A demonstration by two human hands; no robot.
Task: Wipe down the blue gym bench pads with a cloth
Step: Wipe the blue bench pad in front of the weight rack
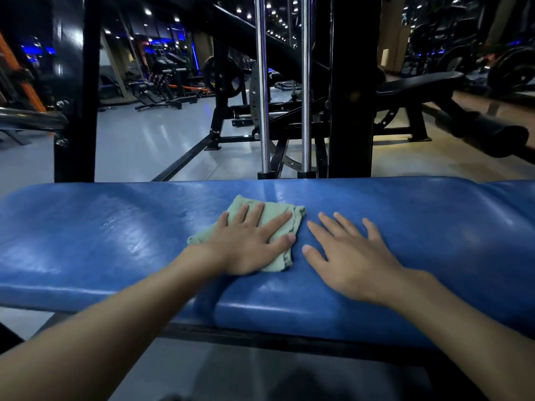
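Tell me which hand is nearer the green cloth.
Left. The left hand lies flat on the green cloth, pressing it to the blue bench pad; the right hand rests flat on bare pad just right of the cloth.

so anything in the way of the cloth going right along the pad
Yes: the right hand lies flat on the pad just right of the cloth, which the left hand presses. Leftward the pad is bare.
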